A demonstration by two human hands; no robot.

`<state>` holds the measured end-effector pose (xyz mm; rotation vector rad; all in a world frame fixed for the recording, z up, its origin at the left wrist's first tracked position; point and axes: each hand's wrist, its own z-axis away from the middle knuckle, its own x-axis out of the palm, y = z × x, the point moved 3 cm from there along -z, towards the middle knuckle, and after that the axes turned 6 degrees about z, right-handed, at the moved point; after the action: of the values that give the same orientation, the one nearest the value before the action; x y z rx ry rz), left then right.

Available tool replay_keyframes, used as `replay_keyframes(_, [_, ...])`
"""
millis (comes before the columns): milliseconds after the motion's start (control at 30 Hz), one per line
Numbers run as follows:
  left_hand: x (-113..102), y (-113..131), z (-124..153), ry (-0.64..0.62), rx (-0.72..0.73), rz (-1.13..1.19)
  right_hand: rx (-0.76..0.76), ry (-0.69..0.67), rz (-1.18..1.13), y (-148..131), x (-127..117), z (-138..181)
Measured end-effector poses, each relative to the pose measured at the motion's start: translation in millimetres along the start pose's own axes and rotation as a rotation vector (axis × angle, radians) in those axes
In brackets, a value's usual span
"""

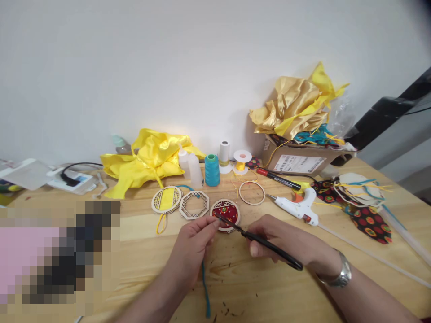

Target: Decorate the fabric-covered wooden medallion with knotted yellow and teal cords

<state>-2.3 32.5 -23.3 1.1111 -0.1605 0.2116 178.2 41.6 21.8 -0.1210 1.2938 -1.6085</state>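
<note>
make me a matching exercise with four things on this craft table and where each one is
1 scissors
2 teal cord
3 glue gun
4 teal thread spool

a standing upright near the wall
b pinched in the left hand
c lying on the table right of the wooden ring
d gripped in the right hand

Pairs: 1-d, 2-b, 3-c, 4-a

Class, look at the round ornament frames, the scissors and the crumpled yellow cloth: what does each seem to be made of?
The round ornament frames: probably thin pale wood, matte, with cut-out lattice patterns. The scissors in the right hand: black handles, likely plastic; dark slim blades, seemingly metal. The crumpled yellow cloth: a glossy satin-like fabric, with bright sheen on soft folds.
</note>
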Motion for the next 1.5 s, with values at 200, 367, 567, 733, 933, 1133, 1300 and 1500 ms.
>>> replay_keyframes(200, [-1.2,-0.5,-0.5,-0.032,0.012,0.025,-0.01,0.016,-0.007,2.6,2.5,-2.6])
replay_keyframes(367, [-2.0,0.8,-0.1,-0.021,0.02,0.017,0.026,0.04,-0.021,5.6,5.1,-4.2])
replay_keyframes(567, [-2.9,0.2,-1.4,-0.034,0.024,0.02,0.007,0.054,-0.022,9.5,6.9,-7.4])
replay_keyframes(733, [-1.8,0.8,0.1,-0.039,0.016,0.036,0.004,0.044,-0.054,11.6,7.4,-8.2])
replay_keyframes(933, [1.5,3.8,1.2,-0.055,0.018,0.091,-0.002,0.075,-0.078,14.2,8.7,-9.5])
replay_keyframes(1133, [-0.1,2.1,-0.3,-0.043,0.025,0.107,-0.01,0.097,-0.098,17.2,9.7,-10.8])
replay_keyframes(1300, [-3.2,0.1,-0.7,-0.039,0.031,0.087,0.004,0.104,-0.067,15.1,7.2,-11.5])
replay_keyframes(1500, [-2.6,2.1,-2.2,-0.017,0.028,0.117,0.006,0.119,-0.067,15.5,5.8,-11.2])
